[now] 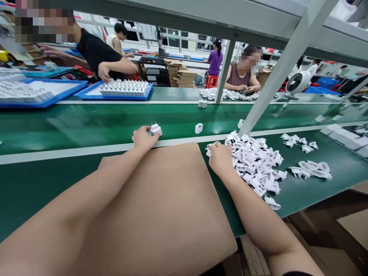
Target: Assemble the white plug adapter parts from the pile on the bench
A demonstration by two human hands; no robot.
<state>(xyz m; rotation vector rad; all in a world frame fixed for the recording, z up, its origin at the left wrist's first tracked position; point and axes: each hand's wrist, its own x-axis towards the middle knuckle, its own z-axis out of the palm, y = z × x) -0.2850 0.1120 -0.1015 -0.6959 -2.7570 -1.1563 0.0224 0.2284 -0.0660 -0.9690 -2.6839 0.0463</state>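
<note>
My left hand (pixel 143 138) reaches forward past the brown cardboard sheet (pixel 161 199) and pinches a small white plug part (pixel 156 129) at the edge of the green conveyor belt (pixel 86 124). My right hand (pixel 220 157) rests with curled fingers on the left edge of a heap of white plug parts (pixel 255 165) and grips one or more of them. The heap lies on the green bench surface to the right of the cardboard.
Loose white parts (pixel 199 128) sit on the belt; smaller clusters (pixel 312 168) lie to the right. A slanted grey frame post (pixel 276 76) rises behind the heap. Across the belt, other people work beside blue trays (pixel 115 92) of white parts. A white fan (pixel 296 82) stands far right.
</note>
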